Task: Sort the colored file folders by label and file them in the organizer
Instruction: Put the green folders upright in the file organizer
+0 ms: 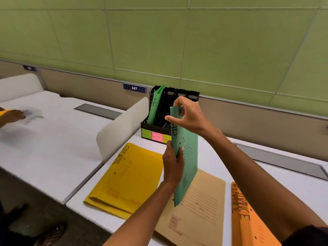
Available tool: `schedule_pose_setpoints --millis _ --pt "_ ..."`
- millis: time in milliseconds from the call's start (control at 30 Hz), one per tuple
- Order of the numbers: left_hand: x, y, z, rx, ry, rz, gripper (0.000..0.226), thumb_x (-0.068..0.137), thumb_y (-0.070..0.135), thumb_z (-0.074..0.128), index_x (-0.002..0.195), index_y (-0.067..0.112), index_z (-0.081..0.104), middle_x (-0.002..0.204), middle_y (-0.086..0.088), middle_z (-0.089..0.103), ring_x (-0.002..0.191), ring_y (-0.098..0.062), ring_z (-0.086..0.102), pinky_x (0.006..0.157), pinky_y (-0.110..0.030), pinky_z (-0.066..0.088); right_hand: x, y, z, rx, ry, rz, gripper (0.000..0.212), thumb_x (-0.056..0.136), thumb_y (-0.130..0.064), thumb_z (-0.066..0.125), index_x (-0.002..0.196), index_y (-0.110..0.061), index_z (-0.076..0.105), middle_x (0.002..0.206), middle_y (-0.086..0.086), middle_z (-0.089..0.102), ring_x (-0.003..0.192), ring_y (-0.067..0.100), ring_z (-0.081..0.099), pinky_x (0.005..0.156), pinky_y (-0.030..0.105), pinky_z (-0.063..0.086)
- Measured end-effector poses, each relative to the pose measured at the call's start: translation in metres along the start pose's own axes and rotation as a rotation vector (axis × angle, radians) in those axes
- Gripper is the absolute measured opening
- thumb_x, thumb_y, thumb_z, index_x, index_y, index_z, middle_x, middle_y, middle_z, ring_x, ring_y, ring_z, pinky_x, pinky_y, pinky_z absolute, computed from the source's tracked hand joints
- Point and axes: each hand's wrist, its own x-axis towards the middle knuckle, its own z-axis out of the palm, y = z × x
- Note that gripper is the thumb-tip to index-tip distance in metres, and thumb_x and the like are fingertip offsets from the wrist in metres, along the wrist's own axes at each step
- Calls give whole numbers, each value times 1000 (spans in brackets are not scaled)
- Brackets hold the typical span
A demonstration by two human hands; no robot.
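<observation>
Head view shows you holding the green folder (pixel 186 153) upright over the desk (pixel 213 157), just near of the organizer (pixel 159 119). Your right hand (pixel 188 116) pinches its top edge; your left hand (pixel 173 164) grips the spine edge lower down. It looks light and thin, likely to flex and bow, with a smooth cover that could slip. Keep hold near the spine and top corner, where card is stiffest. Another green HR folder (pixel 155 105) already stands in the left slot.
</observation>
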Motion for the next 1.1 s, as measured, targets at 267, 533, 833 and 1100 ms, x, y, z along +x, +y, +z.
schedule_pose_setpoints --millis 267,533,833,1100 --pt "75 -34 0 38 3 23 21 101 26 47 119 17 41 116 -8 56 101 -17 58 71 -10 49 72 25 21 32 -99 -18 54 70 -52 80 104 -21 52 99 -7 57 74 -3 47 65 16 39" --pt "126 -74 -10 39 -84 44 18 97 51 42 109 37 41 102 4 52 90 -13 54 73 -26 50 115 48 33 39 -134 24 45 69 -44 82 104 -22 62 100 -5 64 72 -1 53 71 28 54" --pt "200 -167 -67 115 -99 -91 31 101 42 40 102 15 55 98 0 55 93 -18 54 83 -39 49 173 50 46 25 -95 103 42 70 -45 78 103 -22 65 82 -17 57 67 18 57 72 44 57" --pt "248 -241 -111 640 -553 -50 38 93 19 58 129 8 49 134 -11 47 126 -29 44 99 -41 43 230 37 47 -23 -74 148 40 79 -23 76 113 -11 60 93 -5 60 82 14 63 81 32 59"
